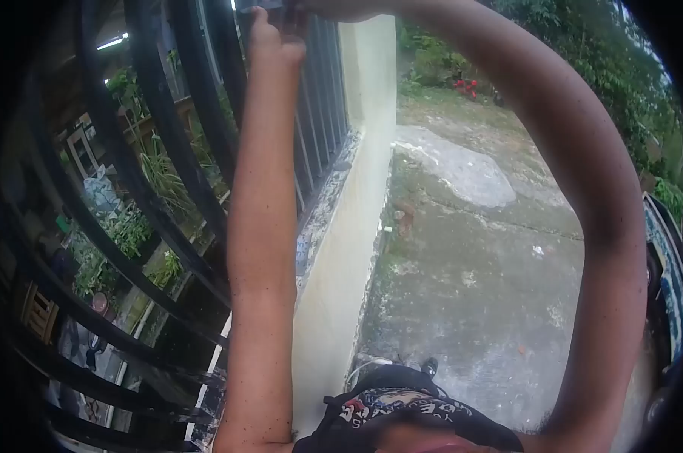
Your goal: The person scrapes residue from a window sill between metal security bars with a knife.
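Both of my arms reach up to the top edge of the view, beside the dark metal bars (154,98) of a fence. My left hand (277,34) is partly in view at the top, in front of the bars, with its fingers cut off or dark. From the right my bent arm leads to my right hand (341,7), which lies close to the left one at the top edge. Its fingers are blurred in shadow. Whether either hand holds something cannot be made out.
A low pale wall (334,302) carries the bars. Behind them stand potted plants (115,241) and a wooden chair (39,309). Right of the wall lies a concrete path (462,302), with red flowers (466,88) farther off and a vehicle-like object (666,279) at the right edge.
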